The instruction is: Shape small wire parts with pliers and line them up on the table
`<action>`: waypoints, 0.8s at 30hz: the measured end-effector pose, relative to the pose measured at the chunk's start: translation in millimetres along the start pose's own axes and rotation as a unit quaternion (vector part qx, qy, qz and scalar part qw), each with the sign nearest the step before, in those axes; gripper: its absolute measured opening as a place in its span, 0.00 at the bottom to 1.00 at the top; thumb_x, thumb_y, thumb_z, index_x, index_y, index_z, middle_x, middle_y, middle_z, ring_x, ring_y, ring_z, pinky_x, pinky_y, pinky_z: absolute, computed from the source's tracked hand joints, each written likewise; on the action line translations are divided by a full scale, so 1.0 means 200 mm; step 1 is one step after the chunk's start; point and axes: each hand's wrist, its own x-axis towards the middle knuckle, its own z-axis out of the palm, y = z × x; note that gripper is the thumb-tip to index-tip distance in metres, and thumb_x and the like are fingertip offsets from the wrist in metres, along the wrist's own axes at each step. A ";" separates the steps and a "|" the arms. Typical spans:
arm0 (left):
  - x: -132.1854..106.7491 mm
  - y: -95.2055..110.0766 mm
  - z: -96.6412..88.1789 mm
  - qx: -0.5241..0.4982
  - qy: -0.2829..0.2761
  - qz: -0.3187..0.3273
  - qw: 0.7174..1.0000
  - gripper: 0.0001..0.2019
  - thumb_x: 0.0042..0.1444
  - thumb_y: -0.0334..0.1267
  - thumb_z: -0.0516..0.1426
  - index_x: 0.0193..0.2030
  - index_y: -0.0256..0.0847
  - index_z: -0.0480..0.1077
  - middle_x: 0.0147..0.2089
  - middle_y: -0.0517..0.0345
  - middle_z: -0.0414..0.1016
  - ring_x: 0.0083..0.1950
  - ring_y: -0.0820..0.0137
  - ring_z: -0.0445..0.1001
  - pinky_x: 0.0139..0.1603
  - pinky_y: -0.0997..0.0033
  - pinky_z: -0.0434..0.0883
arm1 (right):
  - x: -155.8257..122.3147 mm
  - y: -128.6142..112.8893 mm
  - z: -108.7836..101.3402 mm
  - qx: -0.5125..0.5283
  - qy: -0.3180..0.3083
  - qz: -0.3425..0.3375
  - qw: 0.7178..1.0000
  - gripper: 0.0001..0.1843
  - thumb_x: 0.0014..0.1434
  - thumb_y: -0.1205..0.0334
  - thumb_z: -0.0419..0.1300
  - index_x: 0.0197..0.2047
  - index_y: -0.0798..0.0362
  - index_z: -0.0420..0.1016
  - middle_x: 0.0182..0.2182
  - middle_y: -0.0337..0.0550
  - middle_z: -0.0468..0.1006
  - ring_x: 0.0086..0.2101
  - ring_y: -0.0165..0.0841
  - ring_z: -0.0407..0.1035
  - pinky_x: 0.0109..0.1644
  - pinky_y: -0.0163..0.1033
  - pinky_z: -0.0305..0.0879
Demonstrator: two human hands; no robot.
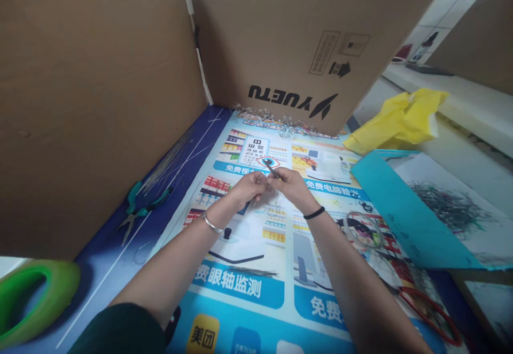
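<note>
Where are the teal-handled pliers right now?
Head view, left side: pliers lie on the blue surface beside the left cardboard wall, between green tape roll and left hand.

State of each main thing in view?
Right hand: closed on dark slim tool
Left hand: pinched, contents unclear
Teal-handled pliers: lying, handles spread
Red-handled tool: partly hidden, opening unclear
Teal box: open, holding thin strands
Yellow sheet: crumpled
Green tape roll: flat
Printed cardboard: upright
</note>
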 end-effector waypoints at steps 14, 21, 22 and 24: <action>0.04 0.01 -0.08 0.021 0.097 0.074 0.992 0.14 0.38 0.36 0.62 0.27 0.40 0.60 0.19 0.70 0.59 0.15 0.82 0.55 0.16 0.80 0.53 | 0.02 0.18 -0.03 -0.192 0.111 -0.121 0.968 0.09 0.54 0.59 0.55 0.34 0.53 0.73 0.29 0.41 0.72 0.31 0.32 0.65 0.36 0.36 0.59; 0.06 0.01 -0.11 0.070 0.155 0.104 0.980 0.12 0.41 0.37 0.61 0.27 0.40 0.60 0.15 0.71 0.58 0.14 0.81 0.56 0.16 0.79 0.52 | 0.01 0.23 -0.03 -0.453 0.051 -0.154 0.877 0.10 0.57 0.62 0.53 0.37 0.53 0.75 0.33 0.47 0.74 0.37 0.36 0.63 0.41 0.39 0.54; 0.06 0.00 -0.11 0.073 0.155 0.106 0.980 0.12 0.41 0.37 0.61 0.27 0.40 0.60 0.15 0.71 0.57 0.14 0.81 0.57 0.16 0.79 0.52 | 0.01 0.22 -0.03 -0.463 0.054 -0.152 0.872 0.11 0.57 0.62 0.53 0.38 0.53 0.75 0.33 0.47 0.74 0.37 0.36 0.62 0.42 0.39 0.53; 0.06 0.00 -0.11 0.075 0.152 0.108 0.980 0.11 0.41 0.36 0.61 0.27 0.40 0.60 0.15 0.71 0.58 0.14 0.81 0.57 0.16 0.80 0.52 | 0.00 0.21 -0.03 -0.475 0.057 -0.146 0.866 0.11 0.56 0.62 0.53 0.38 0.53 0.75 0.33 0.46 0.74 0.38 0.36 0.62 0.42 0.39 0.52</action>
